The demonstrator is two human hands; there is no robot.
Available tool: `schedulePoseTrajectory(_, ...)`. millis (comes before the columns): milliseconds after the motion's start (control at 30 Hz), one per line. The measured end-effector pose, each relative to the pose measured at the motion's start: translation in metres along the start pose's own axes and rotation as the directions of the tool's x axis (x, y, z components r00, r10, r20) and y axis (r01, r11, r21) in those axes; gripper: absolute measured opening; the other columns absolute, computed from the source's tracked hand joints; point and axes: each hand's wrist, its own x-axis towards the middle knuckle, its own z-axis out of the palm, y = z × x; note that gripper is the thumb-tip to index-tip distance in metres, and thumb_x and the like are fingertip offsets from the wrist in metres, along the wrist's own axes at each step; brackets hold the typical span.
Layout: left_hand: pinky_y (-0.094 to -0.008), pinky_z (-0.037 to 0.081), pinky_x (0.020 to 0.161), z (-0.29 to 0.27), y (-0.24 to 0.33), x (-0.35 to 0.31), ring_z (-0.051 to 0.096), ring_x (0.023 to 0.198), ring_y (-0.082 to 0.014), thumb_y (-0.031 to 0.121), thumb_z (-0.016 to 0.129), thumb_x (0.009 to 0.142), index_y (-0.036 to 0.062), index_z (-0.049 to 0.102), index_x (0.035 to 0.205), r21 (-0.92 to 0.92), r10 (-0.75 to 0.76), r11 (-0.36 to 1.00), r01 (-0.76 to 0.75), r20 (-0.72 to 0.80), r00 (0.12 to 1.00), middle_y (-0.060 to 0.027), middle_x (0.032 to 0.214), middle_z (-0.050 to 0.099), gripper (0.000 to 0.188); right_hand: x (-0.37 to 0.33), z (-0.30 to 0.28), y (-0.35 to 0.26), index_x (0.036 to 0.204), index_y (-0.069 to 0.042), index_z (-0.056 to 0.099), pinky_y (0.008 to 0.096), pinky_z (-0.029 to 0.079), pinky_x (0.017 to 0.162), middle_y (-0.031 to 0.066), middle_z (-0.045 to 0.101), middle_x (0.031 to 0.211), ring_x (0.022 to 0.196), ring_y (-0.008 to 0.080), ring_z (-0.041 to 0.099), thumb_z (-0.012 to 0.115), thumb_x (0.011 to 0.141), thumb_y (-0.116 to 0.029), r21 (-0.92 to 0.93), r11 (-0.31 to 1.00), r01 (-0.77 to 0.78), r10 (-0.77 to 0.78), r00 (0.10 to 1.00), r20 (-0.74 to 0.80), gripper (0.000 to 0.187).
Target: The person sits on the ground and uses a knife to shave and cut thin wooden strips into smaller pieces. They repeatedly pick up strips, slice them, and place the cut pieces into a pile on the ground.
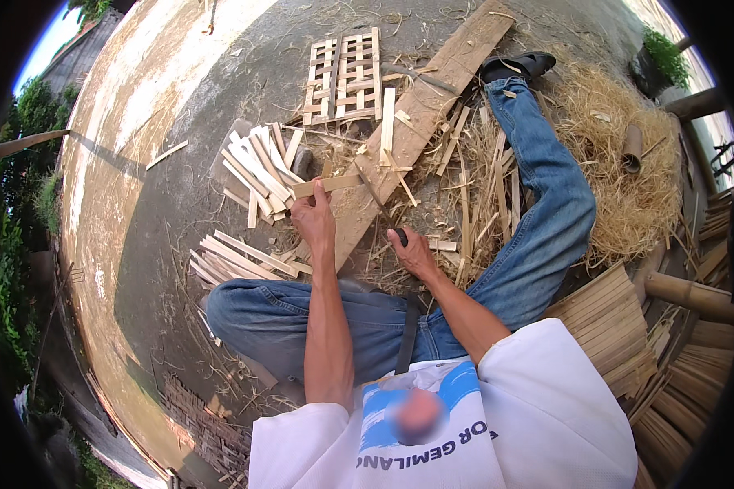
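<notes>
My left hand (314,218) is closed on one end of a flat bamboo strip (340,185), which lies level over the wooden plank (442,85). In my right hand (417,255) is the dark handle of a knife (373,192). The blade slants up and to the left, and its far end meets the strip's right end. Left of my left hand lies a fanned pile of pale bamboo strips (261,165). A second bundle of strips (236,257) rests by my bent left knee.
A woven bamboo lattice panel (342,76) lies beyond the hands. Fine shavings (620,163) heap at the right, with a hollow bamboo piece (632,149) on them. Flat slats (616,326) and a thick bamboo pole (693,295) lie at lower right. My right leg stretches alongside the plank.
</notes>
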Motion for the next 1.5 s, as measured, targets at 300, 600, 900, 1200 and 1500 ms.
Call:
schedulePoseTrajectory(300,-0.0293,0.056,0.077,0.025,-0.02,0.003,0.065,0.08,-0.0135,0.017,0.063,0.104,-0.0066,0.069,0.111,0.197,0.007,0.98,-0.04,0.164,0.986,-0.0073,0.095,0.069,0.025,0.001,-0.001,0.013,0.091,0.004,0.062,0.0458,0.051,0.066,0.0194,0.061,0.068,0.065,0.0305,0.066,0.052,0.101,-0.061,0.044,0.998,-0.04,0.038,0.999,0.036,0.066)
schedulePoseTrajectory(600,-0.0292,0.057,0.066,0.043,-0.006,0.017,0.061,0.061,-0.0198,0.027,0.04,0.113,0.0047,0.048,0.12,-0.243,-0.025,0.965,0.099,0.293,0.956,-0.008,0.087,0.057,0.024,0.006,-0.033,-0.013,0.092,-0.001,0.065,0.0442,0.051,0.064,0.0147,0.066,0.067,0.061,0.0317,0.066,0.073,0.089,-0.043,-0.059,0.993,0.105,-0.114,0.973,-0.198,0.043)
schedulePoseTrajectory(900,-0.0281,0.048,0.043,0.04,0.06,-0.025,0.044,0.043,-0.0109,0.029,0.038,0.113,0.003,0.043,0.128,-0.2,-0.115,0.952,0.23,0.461,0.88,-0.0043,0.074,0.051,0.031,0.01,-0.094,-0.091,0.084,-0.005,0.057,0.0439,0.046,0.057,0.0136,0.056,0.066,0.059,0.0338,0.059,0.076,0.086,-0.026,-0.307,0.822,0.479,-0.521,0.851,-0.069,0.028)
schedulePoseTrajectory(1200,-0.0244,0.044,0.044,0.036,0.11,-0.043,0.044,0.044,-0.0069,0.03,0.044,0.112,0.001,0.05,0.142,-0.068,-0.101,0.979,0.195,0.663,0.741,-0.0024,0.073,0.056,0.042,0.072,-0.175,-0.074,0.084,-0.003,0.061,0.0423,0.047,0.059,0.0137,0.06,0.064,0.06,0.028,0.062,0.071,0.086,-0.027,-0.267,0.954,0.135,-0.219,0.922,-0.318,0.026)
schedulePoseTrajectory(1500,-0.0298,0.044,0.047,0.038,0.08,-0.034,0.053,0.05,-0.0109,0.024,0.055,0.105,-0.0026,0.065,0.086,0.209,-0.028,0.972,-0.111,0.568,0.823,-0.0034,0.066,0.056,0.034,0.011,-0.153,-0.11,0.083,-0.008,0.059,0.0439,0.05,0.061,0.0113,0.063,0.074,0.069,0.0313,0.065,0.074,0.081,-0.025,-0.526,0.732,0.433,-0.52,0.854,-0.02,0.023)
